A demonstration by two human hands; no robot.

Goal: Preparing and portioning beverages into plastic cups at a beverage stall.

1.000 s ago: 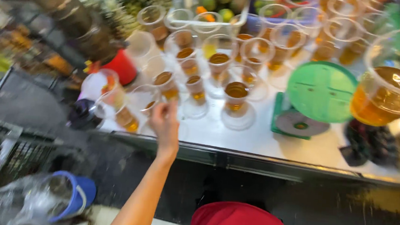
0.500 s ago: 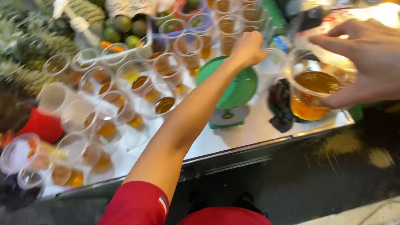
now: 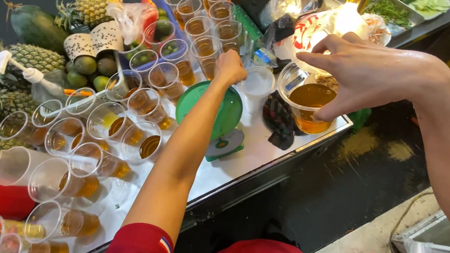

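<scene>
A right hand (image 3: 368, 73) grips a plastic cup (image 3: 306, 103) of amber drink from above, just right of the green scale (image 3: 210, 112); the left hand (image 3: 231, 68), fingers curled shut, reaches among crowded cups (image 3: 199, 44) beyond it. The forearm crossing the table (image 3: 255, 150) could topple neighbours.

This is a drink stall, most likely a street or market stand selling juice or tea. A steel-topped desk (image 3: 265, 162) is crowded with rows of clear plastic cups (image 3: 146, 104), each holding a little amber liquid. Whole pineapples (image 3: 87, 6) and a pile of green limes (image 3: 87, 70) are stacked along its far edge, with a green kitchen scale (image 3: 220, 118) among the cups. Trays of leafy greens (image 3: 400, 9) sit on a neighbouring counter, and bare dark pavement (image 3: 361, 169) lies below.
</scene>
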